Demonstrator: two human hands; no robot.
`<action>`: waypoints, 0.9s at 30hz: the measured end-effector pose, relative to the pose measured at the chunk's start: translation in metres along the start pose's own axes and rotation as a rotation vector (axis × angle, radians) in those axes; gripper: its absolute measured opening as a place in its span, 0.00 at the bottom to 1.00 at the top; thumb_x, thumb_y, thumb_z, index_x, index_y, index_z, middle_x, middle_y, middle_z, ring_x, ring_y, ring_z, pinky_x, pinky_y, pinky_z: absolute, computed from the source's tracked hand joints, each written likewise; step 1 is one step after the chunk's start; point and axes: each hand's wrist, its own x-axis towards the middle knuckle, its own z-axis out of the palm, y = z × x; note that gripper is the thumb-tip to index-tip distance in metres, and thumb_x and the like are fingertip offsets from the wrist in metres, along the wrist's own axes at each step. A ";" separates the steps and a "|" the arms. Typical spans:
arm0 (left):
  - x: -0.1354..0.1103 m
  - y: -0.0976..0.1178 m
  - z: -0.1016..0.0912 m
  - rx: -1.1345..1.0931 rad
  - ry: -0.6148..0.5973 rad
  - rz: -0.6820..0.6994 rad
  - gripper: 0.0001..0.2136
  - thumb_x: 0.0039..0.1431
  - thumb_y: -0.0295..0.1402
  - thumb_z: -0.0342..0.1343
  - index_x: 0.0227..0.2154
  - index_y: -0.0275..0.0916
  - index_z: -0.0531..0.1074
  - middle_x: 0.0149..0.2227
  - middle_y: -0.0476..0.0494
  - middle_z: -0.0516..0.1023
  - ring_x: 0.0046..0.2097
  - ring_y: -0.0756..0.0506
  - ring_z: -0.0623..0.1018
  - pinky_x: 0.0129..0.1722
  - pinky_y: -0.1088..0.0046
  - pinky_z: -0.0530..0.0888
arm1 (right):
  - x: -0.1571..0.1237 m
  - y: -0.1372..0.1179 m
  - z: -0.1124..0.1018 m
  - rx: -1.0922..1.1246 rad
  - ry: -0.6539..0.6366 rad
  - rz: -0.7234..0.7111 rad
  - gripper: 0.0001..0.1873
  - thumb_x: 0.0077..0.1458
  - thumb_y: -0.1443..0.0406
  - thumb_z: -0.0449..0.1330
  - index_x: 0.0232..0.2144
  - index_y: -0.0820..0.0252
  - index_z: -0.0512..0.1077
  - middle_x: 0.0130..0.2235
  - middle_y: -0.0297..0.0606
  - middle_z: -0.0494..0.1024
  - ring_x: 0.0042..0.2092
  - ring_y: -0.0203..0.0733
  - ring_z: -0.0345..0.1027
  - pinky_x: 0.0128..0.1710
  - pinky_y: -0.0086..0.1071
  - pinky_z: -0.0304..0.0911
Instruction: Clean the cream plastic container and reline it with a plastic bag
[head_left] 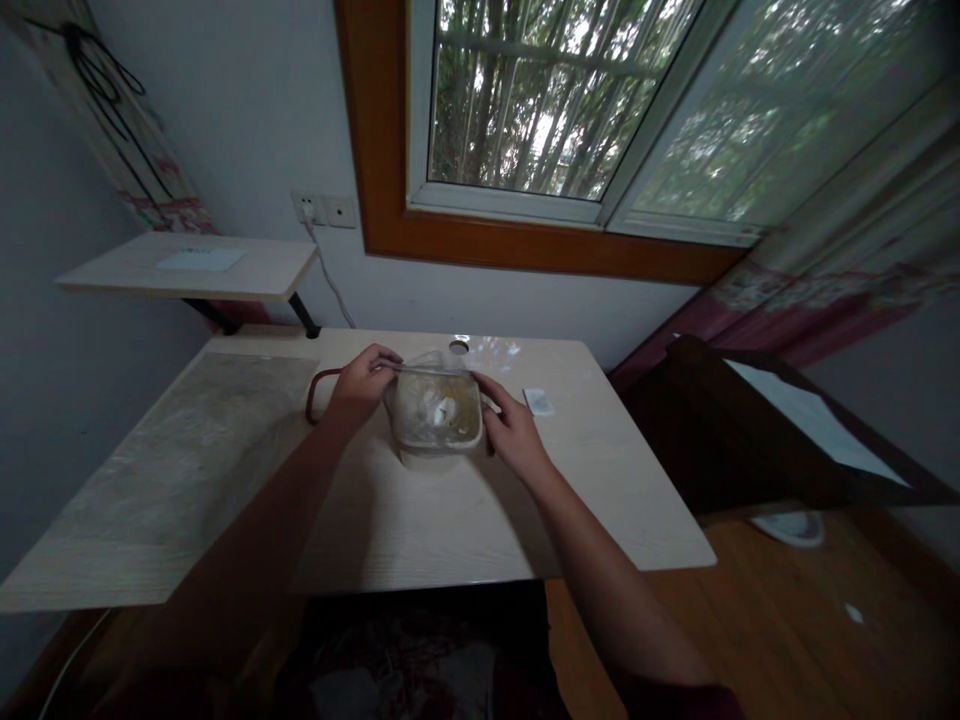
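A clear plastic container [437, 415] with yellowish food inside stands on the light wooden desk [420, 520]. A thin clear plastic film [442, 362] covers its top. My left hand [365, 381] is closed in a pinch on the film's left edge. My right hand [512, 428] grips the right side of the container, fingers wrapped round it.
A dark rubber loop [315, 390] lies by my left hand. A small white packet [538, 402] sits to the right. A raised shelf [191, 265] stands at the back left, with wall sockets [322, 208] and a cable behind. A dark cabinet [750, 440] stands right of the desk.
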 end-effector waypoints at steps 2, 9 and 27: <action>0.003 -0.004 0.002 0.010 -0.013 -0.008 0.09 0.50 0.31 0.53 0.34 0.41 0.73 0.36 0.46 0.80 0.41 0.43 0.78 0.44 0.68 0.71 | 0.003 0.001 -0.001 -0.021 0.035 -0.027 0.28 0.62 0.65 0.50 0.63 0.49 0.65 0.58 0.40 0.76 0.27 0.37 0.75 0.33 0.37 0.76; 0.008 -0.016 0.010 -0.006 -0.028 -0.116 0.09 0.45 0.33 0.52 0.30 0.40 0.74 0.29 0.47 0.76 0.33 0.44 0.74 0.33 0.70 0.68 | 0.013 0.017 0.003 -0.128 -0.028 -0.104 0.23 0.58 0.70 0.51 0.54 0.53 0.74 0.51 0.38 0.81 0.51 0.48 0.75 0.52 0.43 0.70; -0.056 -0.034 -0.011 -0.520 -0.179 -0.502 0.25 0.53 0.40 0.65 0.52 0.45 0.64 0.43 0.44 0.76 0.35 0.47 0.78 0.33 0.70 0.75 | -0.023 0.016 0.008 0.652 -0.155 0.414 0.27 0.58 0.57 0.59 0.58 0.54 0.63 0.32 0.33 0.74 0.28 0.36 0.66 0.28 0.31 0.63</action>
